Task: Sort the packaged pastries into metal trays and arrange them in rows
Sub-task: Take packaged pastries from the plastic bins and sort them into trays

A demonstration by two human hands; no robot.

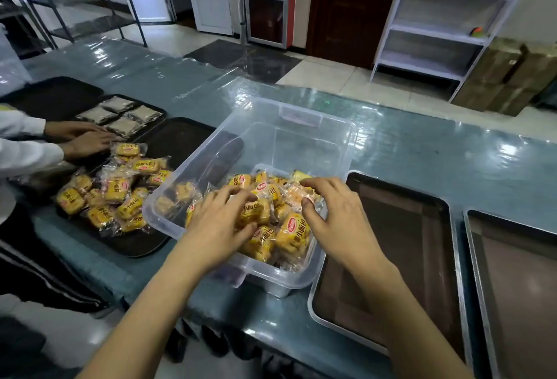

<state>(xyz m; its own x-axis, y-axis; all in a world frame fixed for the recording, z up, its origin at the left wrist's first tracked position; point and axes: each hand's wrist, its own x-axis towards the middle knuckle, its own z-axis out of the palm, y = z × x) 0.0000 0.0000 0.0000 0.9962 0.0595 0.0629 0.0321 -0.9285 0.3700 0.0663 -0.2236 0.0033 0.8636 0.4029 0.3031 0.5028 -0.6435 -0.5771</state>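
Observation:
A clear plastic bin (301, 125) stands tilted on the counter with a heap of yellow packaged pastries (289, 234) in its near end. My left hand (220, 225) reaches into the bin, fingers spread and curled over the packets. My right hand (334, 219) hovers over the heap's right side, fingers apart, thumb touching a packet. Whether either hand grips a packet is not visible. Right of the bin lie two metal trays (422, 246) (512, 273) with nothing in them.
To the left, a dark tray (141, 246) carries a pile of yellow packets (114, 194). Another person's hands (87, 140) rest by a dark tray of grey packets (120, 116). A blue plastic-covered counter (422, 149) spans the view; white shelving (446, 16) stands behind.

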